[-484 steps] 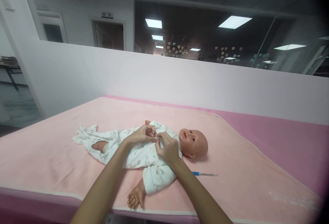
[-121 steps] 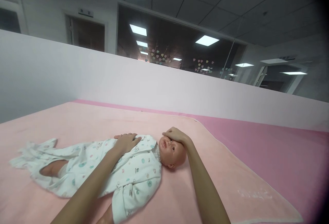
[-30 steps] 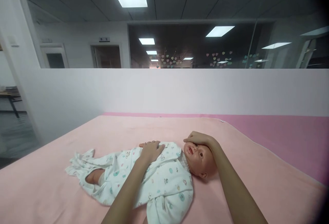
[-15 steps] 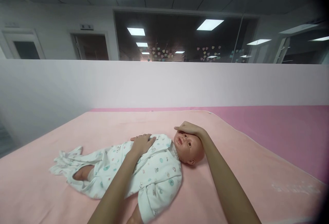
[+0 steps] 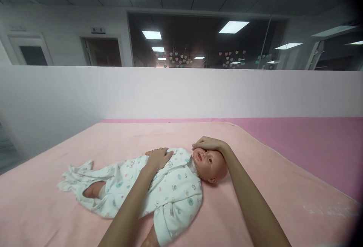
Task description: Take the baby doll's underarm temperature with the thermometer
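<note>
A baby doll (image 5: 210, 167) lies on its back across a peach sheet (image 5: 255, 186), head to the right and legs to the left. It wears a white printed romper (image 5: 172, 192); a bare part of one leg (image 5: 93, 190) shows through an opening in the cloth. My left hand (image 5: 159, 159) rests flat on the doll's belly, fingers stretched out. Over the far side of the doll's head lies my right hand (image 5: 208, 143), its palm against the forehead and fingers extended. One of the doll's arms comes out of the near sleeve, partly cut off by the lower edge.
Behind the sheet stands a low white partition wall (image 5: 181, 93). A pink mat (image 5: 317, 145) shows beyond the sheet's right edge. Farther back are a doorway (image 5: 103, 52), a large window with heart stickers and several ceiling lights.
The fingers of my right hand have come down slightly onto the doll's head. My left hand keeps its place on the belly. The whole view has shifted a little.
</note>
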A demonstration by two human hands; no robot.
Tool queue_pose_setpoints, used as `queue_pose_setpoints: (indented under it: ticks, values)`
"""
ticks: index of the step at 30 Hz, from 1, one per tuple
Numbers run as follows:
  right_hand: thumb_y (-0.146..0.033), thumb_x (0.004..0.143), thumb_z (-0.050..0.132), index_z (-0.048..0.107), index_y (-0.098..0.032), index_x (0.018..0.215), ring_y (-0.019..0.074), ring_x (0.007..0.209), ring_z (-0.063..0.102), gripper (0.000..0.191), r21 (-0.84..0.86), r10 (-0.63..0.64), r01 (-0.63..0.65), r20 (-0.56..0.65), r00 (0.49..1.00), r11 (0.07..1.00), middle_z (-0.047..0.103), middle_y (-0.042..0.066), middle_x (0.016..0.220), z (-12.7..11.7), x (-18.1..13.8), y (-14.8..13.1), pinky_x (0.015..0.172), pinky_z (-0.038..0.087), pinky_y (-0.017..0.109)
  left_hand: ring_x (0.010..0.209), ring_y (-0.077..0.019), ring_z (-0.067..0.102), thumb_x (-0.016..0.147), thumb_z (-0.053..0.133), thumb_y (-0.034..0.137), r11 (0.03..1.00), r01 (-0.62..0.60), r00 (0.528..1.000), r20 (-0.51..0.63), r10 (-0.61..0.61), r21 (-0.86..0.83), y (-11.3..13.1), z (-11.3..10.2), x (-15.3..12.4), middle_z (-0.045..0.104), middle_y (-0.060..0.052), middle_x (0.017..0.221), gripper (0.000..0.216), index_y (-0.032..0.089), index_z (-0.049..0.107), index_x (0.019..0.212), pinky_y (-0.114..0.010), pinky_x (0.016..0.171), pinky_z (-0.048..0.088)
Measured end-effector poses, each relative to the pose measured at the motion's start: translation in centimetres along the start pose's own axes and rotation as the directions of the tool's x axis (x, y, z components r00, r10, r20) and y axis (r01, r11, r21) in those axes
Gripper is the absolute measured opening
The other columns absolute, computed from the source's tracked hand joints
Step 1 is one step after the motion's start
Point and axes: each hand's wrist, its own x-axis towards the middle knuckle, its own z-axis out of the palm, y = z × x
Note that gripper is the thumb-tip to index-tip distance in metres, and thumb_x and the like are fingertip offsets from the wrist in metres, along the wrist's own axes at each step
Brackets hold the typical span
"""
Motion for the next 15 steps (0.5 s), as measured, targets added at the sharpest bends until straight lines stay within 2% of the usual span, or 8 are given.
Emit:
queue_pose_setpoints:
  ticks: [4, 10, 13, 15]
  values:
    - [-0.052, 0.066, 0.055, 0.057, -0.014, 0.060, 0.0099, 0.056, 0.041, 0.039, 0.020, -0.021, 0.022, -0.034, 0.999, 1.000, 0.051, -0.002, 0.054, 0.11, -0.04, -0.17, 0.055, 0.034, 0.022, 0.102, -0.0297, 0.052, 0.083, 0.025, 0.053, 1.000, -0.007, 1.000, -0.004, 0.007, -0.004, -0.21, 0.18, 0.12, 0.059, -0.013, 0.111, 0.055, 0.017, 0.057, 0.109, -0.041, 0.088, 0.034]
    - [-0.054, 0.066, 0.052, 0.036, -0.017, 0.045, 0.0067, 0.047, 0.028, 0.046, 0.014, -0.002, 0.002, -0.033, 0.999, 1.000, 0.033, -0.006, 0.044, 0.09, -0.15, 0.28, 0.048, 0.027, 0.022, 0.103, -0.0303, 0.051, 0.083, 0.025, 0.053, 1.000, -0.013, 1.000, -0.012, 0.013, -0.005, -0.54, 0.58, 0.41, 0.059, -0.013, 0.111, 0.056, 0.016, 0.057, 0.111, -0.042, 0.088, 0.033]
    - [-0.051, 0.066, 0.052, 0.037, -0.017, 0.048, 0.0067, 0.048, 0.029, 0.042, 0.051, -0.017, 0.018, -0.012, 1.000, 0.999, 0.034, -0.006, 0.047, 0.20, -0.33, -0.03, 0.048, 0.028, 0.022, 0.103, -0.0302, 0.051, 0.083, 0.026, 0.053, 1.000, -0.019, 1.000, -0.019, 0.019, -0.011, -0.67, 0.76, 0.50, 0.059, -0.013, 0.111, 0.055, 0.017, 0.057, 0.111, -0.042, 0.088, 0.033]
    - [-0.047, 0.065, 0.053, 0.042, -0.016, 0.050, 0.0071, 0.050, 0.032, 0.036, 0.058, -0.018, 0.021, -0.053, 0.998, 0.998, 0.037, -0.006, 0.049, 0.30, -0.51, -0.47, 0.049, 0.029, 0.022, 0.102, -0.0301, 0.052, 0.083, 0.026, 0.053, 1.000, -0.023, 0.999, -0.026, 0.023, -0.011, -0.72, 0.82, 0.52, 0.059, -0.013, 0.110, 0.055, 0.017, 0.057, 0.110, -0.042, 0.088, 0.033]
